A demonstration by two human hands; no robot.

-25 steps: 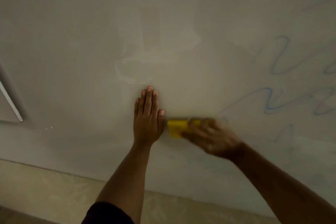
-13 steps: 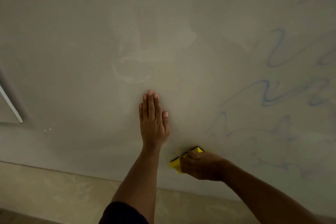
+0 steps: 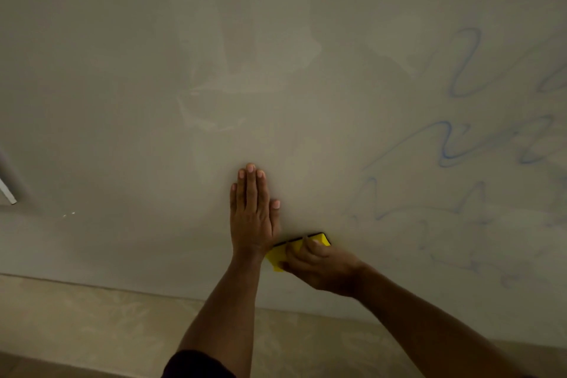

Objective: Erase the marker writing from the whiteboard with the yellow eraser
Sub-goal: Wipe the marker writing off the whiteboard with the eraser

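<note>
the right hand (image 3: 319, 264) grips the eraser (image 3: 299, 247) low on the whiteboard (image 3: 122, 101), beside the flat, open left hand (image 3: 253, 215). remaining writing (image 3: 454, 144) lies to the right, nearer the right hand.

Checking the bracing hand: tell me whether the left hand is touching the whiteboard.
Touching. In the head view the left hand lies flat, fingers together, palm pressed on the whiteboard, with no gap visible beneath it.

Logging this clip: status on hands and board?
Left hand flat on whiteboard. Right hand grips yellow eraser. Blue writing remains rightward. Nothing obstructing.
</note>
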